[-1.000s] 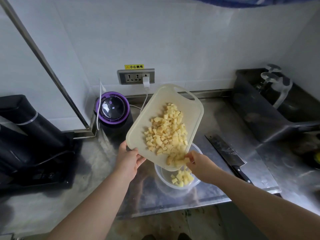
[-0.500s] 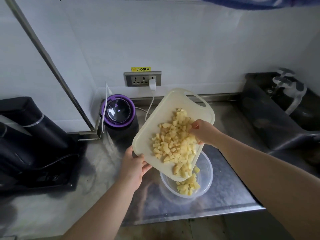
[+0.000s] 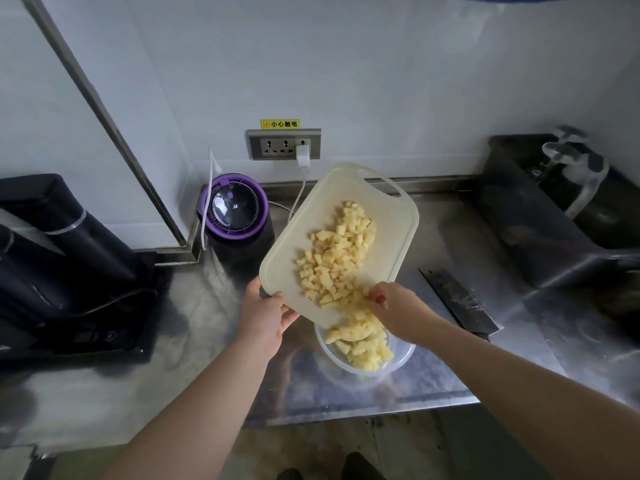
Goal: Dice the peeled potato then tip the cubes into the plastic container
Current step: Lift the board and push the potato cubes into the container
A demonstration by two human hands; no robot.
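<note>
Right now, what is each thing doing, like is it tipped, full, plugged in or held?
Cream plastic cutting board: tilted, low corner over the container.
Yellow potato cubes: some on the board, some in the container.
Clear round plastic container: upright, partly filled.
Left hand: gripping the board's edge.
Right hand: touching cubes at the board's low edge.
Dark-bladed cleaver: lying flat on the steel counter.
White plug: in the wall socket.

Cubes (image 3: 336, 251) on tilted board (image 3: 391, 216) above container (image 3: 401, 358); knife (image 3: 453, 296) right of container; blender (image 3: 235, 209) behind-left.
</note>
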